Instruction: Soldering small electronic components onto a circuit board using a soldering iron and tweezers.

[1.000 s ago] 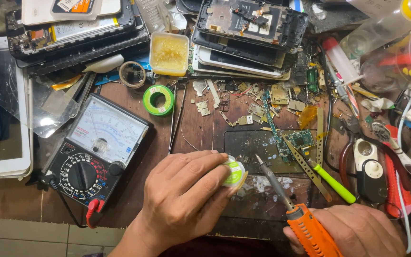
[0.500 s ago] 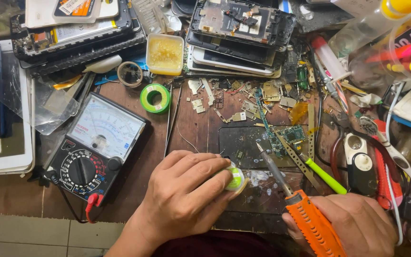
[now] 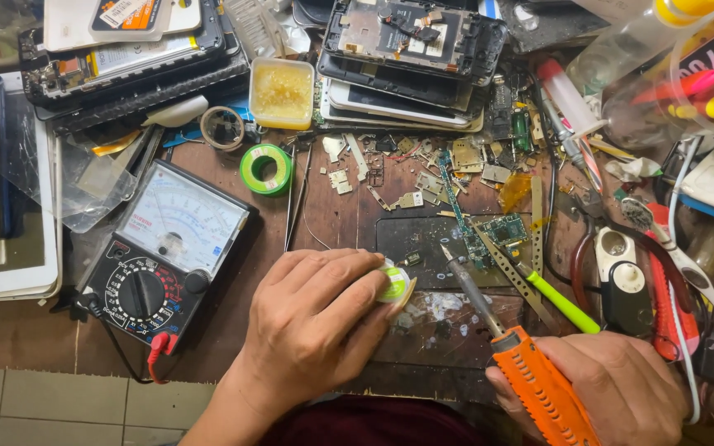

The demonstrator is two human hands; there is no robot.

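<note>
Soldering iron (image 3: 530,376), orange grip w/ metal shaft, sits in my right hand (image 3: 613,392), fingers clamped round the grip; tip points up-left and ends just above the dark work mat (image 3: 423,239), near its centre. Whether tip touches the mat: can't tell.

Left hand (image 3: 316,330) lies palm-down at the mat's lower-left edge, fingers closed over a small green-and-white spool (image 3: 394,283); only the spool's right end shows past my fingertips.

Ref. landmark = work mat, on the wooden table (image 3: 208,330):
- On mat, upper right: small green circuit board (image 3: 502,230), w/ a thin perforated metal strip (image 3: 506,268) running diagonally beside it.
- Right of mat: green-handled tool (image 3: 559,301), lying slantwise, just beside the strip.
- Far right of mat: red-handled pliers (image 3: 659,306) and a black-and-white gadget (image 3: 621,285), close together.
- Left of mat: analog multimeter (image 3: 167,248), white dial face above black selector knob, red and black leads plugged at its lower edge.
- Above-left of mat: green tape roll (image 3: 266,169); beyond it a square tub of yellow flux (image 3: 281,92).
- Above mat: scattered metal shields and scraps (image 3: 411,169), then stacked opened phones (image 3: 411,41) at the table's far edge.
</note>
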